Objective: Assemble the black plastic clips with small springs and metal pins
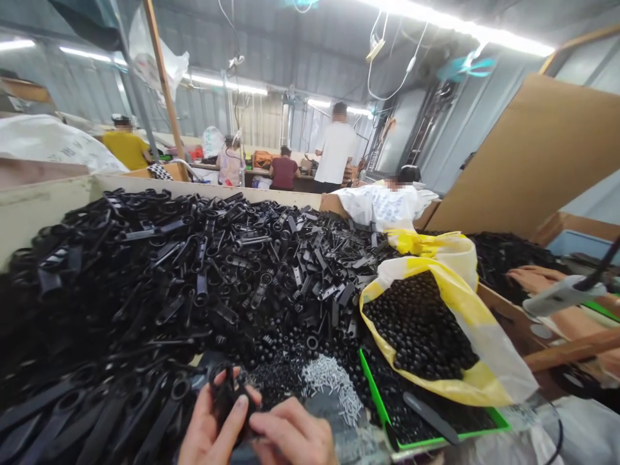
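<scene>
The left hand [213,426] and right hand [290,433] curl close together, fingertips pinching a small black moulded plastic part [227,394]; its long axis cannot be told. A heap of black plastic parts [194,271] lies directly ahead.

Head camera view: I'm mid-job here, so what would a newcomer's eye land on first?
A huge heap of black parts fills the front and left of the view. To its right, a yellow-and-white plastic bag holds round black beads. At bottom centre, the left hand and right hand grip a small black bundle.
</scene>
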Motion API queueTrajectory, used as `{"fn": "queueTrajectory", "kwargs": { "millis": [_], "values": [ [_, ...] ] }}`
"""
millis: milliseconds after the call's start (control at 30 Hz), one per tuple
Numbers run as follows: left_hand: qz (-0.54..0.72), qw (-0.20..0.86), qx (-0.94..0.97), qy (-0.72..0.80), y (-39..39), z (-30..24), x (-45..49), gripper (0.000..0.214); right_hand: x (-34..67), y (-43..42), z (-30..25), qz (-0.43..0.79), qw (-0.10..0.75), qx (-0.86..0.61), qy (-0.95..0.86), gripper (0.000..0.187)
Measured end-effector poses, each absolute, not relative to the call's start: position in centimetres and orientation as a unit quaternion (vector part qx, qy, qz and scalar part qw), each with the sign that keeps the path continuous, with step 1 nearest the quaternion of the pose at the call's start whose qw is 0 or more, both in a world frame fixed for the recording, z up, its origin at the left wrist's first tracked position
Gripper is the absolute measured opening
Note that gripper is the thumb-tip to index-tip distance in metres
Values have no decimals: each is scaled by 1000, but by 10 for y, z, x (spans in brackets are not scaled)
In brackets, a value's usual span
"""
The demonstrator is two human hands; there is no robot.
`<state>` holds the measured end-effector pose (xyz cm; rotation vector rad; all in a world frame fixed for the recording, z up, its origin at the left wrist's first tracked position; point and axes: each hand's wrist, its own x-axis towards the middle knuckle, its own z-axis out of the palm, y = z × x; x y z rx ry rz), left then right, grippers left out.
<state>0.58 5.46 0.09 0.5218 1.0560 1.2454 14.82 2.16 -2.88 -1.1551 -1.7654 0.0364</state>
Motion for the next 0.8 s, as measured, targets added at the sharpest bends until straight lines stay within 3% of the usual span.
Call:
{"fn": "queueTrajectory", "kwargs": {
  "millis": [100, 233, 400, 800],
  "values": [
    [548, 672, 192, 459, 44, 15, 22, 74, 158, 10, -6, 61, 472, -481, -736, 39],
    [531, 700, 181, 443, 30, 27, 33, 62, 170, 6, 13, 72, 482, -478, -731, 33],
    [527, 722, 169, 417, 25, 22, 30, 51, 173, 2, 8, 108, 505, -525, -676, 18],
    [555, 695, 195, 414, 22, 16, 43, 41, 158, -3, -2, 117, 503, -527, -675, 17]
  ]
}}
